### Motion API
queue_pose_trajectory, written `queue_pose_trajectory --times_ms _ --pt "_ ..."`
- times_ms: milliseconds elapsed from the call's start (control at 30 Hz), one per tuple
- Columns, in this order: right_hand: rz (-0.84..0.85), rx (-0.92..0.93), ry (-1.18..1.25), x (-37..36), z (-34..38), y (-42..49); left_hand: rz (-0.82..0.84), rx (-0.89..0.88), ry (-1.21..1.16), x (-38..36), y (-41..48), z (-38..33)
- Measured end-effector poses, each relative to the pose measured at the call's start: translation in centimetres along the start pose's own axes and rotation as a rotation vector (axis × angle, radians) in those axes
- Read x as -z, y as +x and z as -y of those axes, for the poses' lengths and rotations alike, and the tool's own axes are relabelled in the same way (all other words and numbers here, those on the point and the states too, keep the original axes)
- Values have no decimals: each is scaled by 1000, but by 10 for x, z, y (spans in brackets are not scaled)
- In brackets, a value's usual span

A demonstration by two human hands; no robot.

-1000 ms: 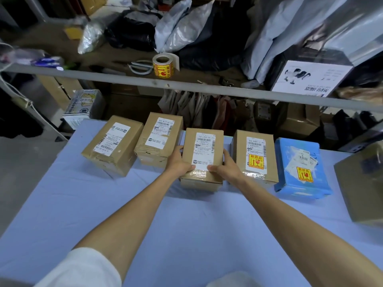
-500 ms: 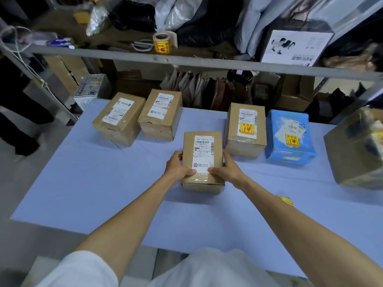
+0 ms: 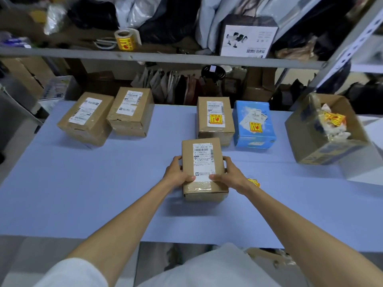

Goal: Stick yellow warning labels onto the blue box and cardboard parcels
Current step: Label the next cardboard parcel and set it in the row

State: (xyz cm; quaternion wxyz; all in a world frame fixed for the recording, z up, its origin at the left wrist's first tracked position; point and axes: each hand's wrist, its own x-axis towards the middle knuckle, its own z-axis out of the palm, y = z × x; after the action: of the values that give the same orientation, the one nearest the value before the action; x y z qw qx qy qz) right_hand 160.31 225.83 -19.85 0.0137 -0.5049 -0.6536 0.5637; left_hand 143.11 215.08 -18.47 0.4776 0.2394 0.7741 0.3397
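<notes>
A: We grip the cardboard parcel (image 3: pixel 203 168) from both sides. Our left hand (image 3: pixel 178 171) curls round its left edge and our right hand (image 3: pixel 230 175) round its right, with both thumbs on top over the near end of the shipping slip.

B: Where does it sit?

A: Flat on the table (image 3: pixel 62 193), about the middle, nearer our edge than the row along the far edge. It has no yellow sticker yet.

B: And the row?

A: Toward the far right corner, the blue box (image 3: pixel 253 124) and the labelled parcel (image 3: pixel 214 121) beside it each show one. The far-left parcel (image 3: pixel 87 118) and its neighbour (image 3: pixel 131 110) show none.

B: What could trip us up?

A: A loose yellow label (image 3: pixel 253 182) lies just beside our right wrist. If we drag the forearm across it, it may catch on skin or fold onto itself. We cannot tell which face is up.

B: And on the parcel?

A: A sticker placed carelessly could cover the barcode. The tape at the near end looks glossy, so it may hold poorly there. The label roll (image 3: pixel 124 40) stands on the shelf (image 3: pixel 186 59) beyond the far edge, so reaching over could knock the row.
</notes>
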Motion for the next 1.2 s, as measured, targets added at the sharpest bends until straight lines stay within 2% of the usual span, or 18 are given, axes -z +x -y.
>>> queue_pose_trajectory --times_ms 467,900,967,1000,1067,1100,1200 --pt "-3 -20 73 12 -20 -3 103 6 -23 -12 -3 0" --pt "-10 28 58 16 -34 -5 64 -18 -68 -16 -1 9" --pt "-90 48 90 19 -44 -4 47 -12 -68 -17 1 8" --pt "-185 54 89 22 -51 -4 30 -14 -73 -18 1 8" --pt "-412 40 -57 34 -70 -1 3 -29 -107 -21 2 5" --pt "-472 5 -169 40 -79 0 -6 -38 -112 -22 3 5" --pt "-425 -112 -430 53 -102 5 -46 -49 -71 -26 5 6"
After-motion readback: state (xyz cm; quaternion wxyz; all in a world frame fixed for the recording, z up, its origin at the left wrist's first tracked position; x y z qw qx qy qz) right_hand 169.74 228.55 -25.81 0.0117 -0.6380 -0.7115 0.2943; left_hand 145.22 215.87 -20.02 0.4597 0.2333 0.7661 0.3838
